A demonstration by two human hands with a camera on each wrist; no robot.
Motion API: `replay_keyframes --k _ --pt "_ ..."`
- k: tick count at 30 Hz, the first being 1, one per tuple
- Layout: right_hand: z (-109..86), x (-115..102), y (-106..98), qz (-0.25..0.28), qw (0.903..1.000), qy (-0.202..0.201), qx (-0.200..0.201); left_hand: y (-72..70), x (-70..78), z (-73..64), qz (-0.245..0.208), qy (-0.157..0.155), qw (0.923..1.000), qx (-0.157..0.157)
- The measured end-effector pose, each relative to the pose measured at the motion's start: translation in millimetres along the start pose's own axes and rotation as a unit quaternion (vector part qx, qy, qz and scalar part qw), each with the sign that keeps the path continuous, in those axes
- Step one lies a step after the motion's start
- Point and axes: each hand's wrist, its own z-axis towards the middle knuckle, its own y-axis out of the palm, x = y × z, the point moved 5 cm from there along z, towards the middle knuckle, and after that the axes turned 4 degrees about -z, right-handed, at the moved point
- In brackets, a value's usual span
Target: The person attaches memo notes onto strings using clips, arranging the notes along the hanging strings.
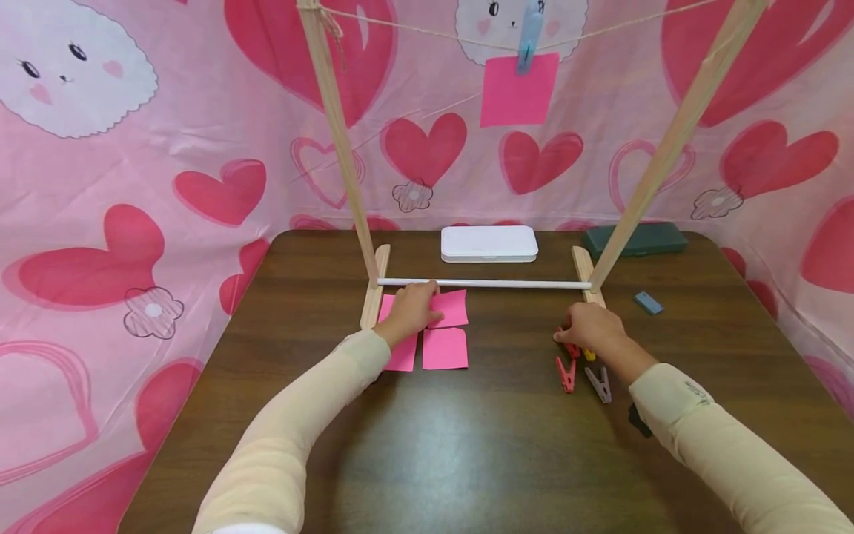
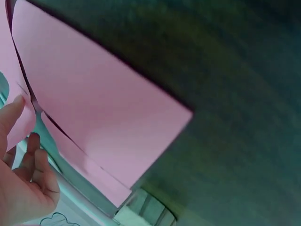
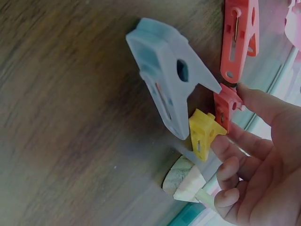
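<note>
My left hand [image 1: 408, 311] pinches the edge of a pink paper square [image 1: 452, 308] between thumb and fingers; in the left wrist view that paper [image 2: 21, 125] bends up under the thumb. Nearer me lies another pink square [image 1: 445, 348], and more pink paper [image 1: 402, 357] shows partly beneath the left hand. Over on the right, my right hand [image 1: 594, 326] grips a small red clothespin [image 3: 225, 106] with thumb and forefinger. Right beside its fingertips is a yellow clothespin [image 3: 204, 134]. A second red clothespin [image 1: 566, 374] and a grey clothespin [image 1: 599, 385] lie closer to me.
A wooden frame [image 1: 347, 159] with a white crossbar [image 1: 487, 283] stands behind my hands. From its string, a blue clothespin [image 1: 529, 41] hangs a pink square [image 1: 517, 100]. Farther back sit a white case [image 1: 489, 243] and a green case [image 1: 640, 237]; a blue eraser-like block [image 1: 649, 302] lies right.
</note>
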Motion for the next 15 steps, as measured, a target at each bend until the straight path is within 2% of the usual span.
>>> replay_keyframes --k 5,10,15 --pt "0.3 -1.0 0.8 0.011 0.9999 -0.002 0.003 2.0 1.3 -3.9 -0.045 -0.004 0.9990 -0.001" --pt "-1.0 -3.5 1.2 0.014 0.9997 -0.013 0.012 0.7 3.7 -6.2 -0.081 -0.028 0.9963 -0.008" --pt "-5.0 -9.7 -4.7 0.025 0.9978 -0.041 0.046 -1.0 4.3 -6.8 -0.112 -0.047 0.9924 -0.019"
